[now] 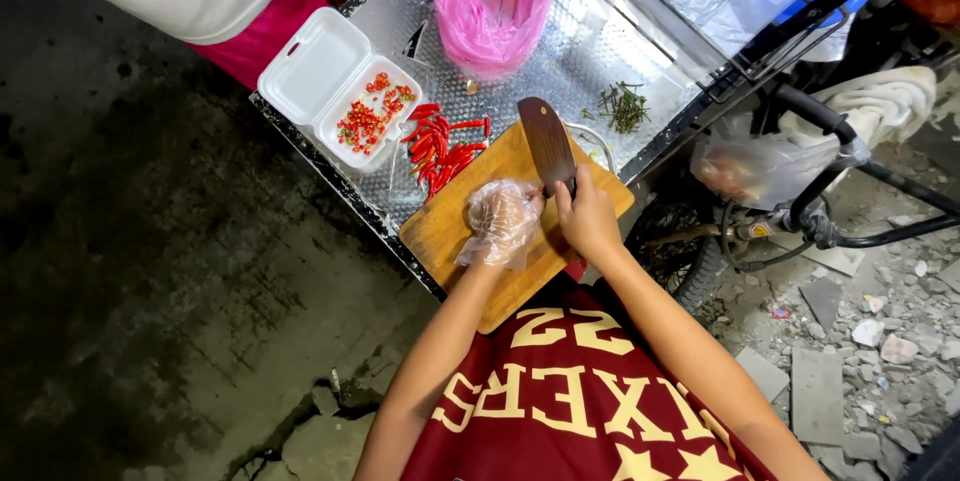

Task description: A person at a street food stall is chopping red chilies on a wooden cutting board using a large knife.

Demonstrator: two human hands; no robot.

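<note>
A cutting board (470, 241) lies at the centre of the frame on a metal table (580, 61). On it rest the left hand (503, 221) and, just to its right, the right hand (588, 216), which holds a knife (547, 146) pointing up-frame. Chillies (440, 146) lie at the board's upper left edge. Further left sits an open box (335, 86) with chopped chilli in it. A bag (492, 1) is at top centre, stems (625, 106) right of the knife.

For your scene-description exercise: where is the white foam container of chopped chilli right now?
In the head view, the white foam container lies open on the metal cart top, upper left of the wooden cutting board, just beyond the whole red chillies.
</note>
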